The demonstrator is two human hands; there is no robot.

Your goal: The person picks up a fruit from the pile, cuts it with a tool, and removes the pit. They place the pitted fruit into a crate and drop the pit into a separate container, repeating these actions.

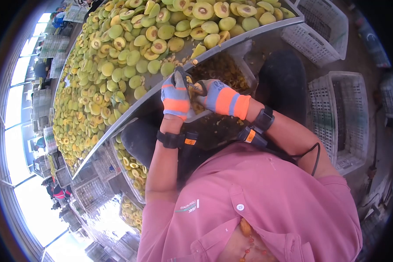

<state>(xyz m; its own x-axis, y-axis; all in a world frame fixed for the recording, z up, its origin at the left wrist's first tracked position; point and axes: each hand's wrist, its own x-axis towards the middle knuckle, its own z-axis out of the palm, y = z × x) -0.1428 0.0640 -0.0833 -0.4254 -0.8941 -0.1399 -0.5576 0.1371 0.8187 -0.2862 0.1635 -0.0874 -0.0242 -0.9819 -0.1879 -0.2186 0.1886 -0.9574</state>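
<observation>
My left hand (176, 97) and my right hand (224, 97), both in grey-and-orange gloves with dark palms, meet at the near edge of a metal table (205, 59). The fingers of both are curled closed. Between them shows a small yellow-brown piece of fruit (196, 91), which my left hand appears to grip. What my right fingers hold is hidden by the glove. A large heap of green-yellow fruit, many of them halved (131, 56), covers the table beyond my hands. Below my hands a bin (244, 61) contains brown pits and scraps.
White plastic crates (340, 118) stand on the floor to the right, with another crate (316, 39) farther up. At lower left a crate of halved fruit (135, 170) sits beside my leg. Stacked crates (91, 192) and a person in dark and red clothing (59, 191) are farther left.
</observation>
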